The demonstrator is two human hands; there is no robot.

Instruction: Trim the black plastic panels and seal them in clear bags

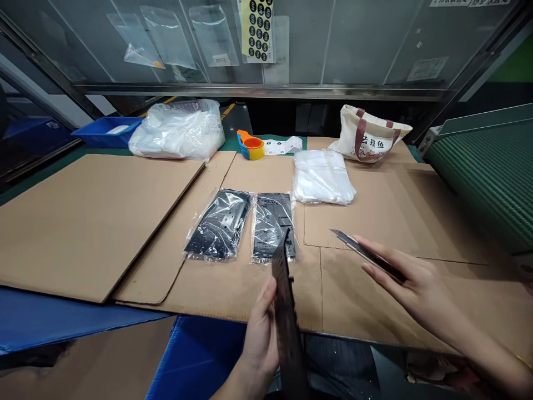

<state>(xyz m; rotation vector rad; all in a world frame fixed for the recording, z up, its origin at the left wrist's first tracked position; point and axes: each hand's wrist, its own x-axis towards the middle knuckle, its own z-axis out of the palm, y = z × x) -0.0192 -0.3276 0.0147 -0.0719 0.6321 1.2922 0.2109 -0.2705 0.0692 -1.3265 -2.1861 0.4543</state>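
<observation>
My left hand [261,339] grips a flat black plastic panel [287,316], held on edge at the front of the table, with small tabs along its right side. Between the fingers and thumb of my right hand [410,278] is a utility knife [370,255], its blade pointing left over the cardboard. Behind the panel lie two black plastic parts in clear bags, a left bagged part [220,225] and a right bagged part [273,222]. A stack of clear plastic bags [322,178] rests behind them to the right.
Cardboard sheets [375,222] cover the table, with a thicker cardboard piece [91,216] at left. At the back are a blue tray [104,130], a white plastic sack [179,130], an orange-yellow tape dispenser [252,147] and a cloth bag [368,136]. A green conveyor belt [487,172] runs at right.
</observation>
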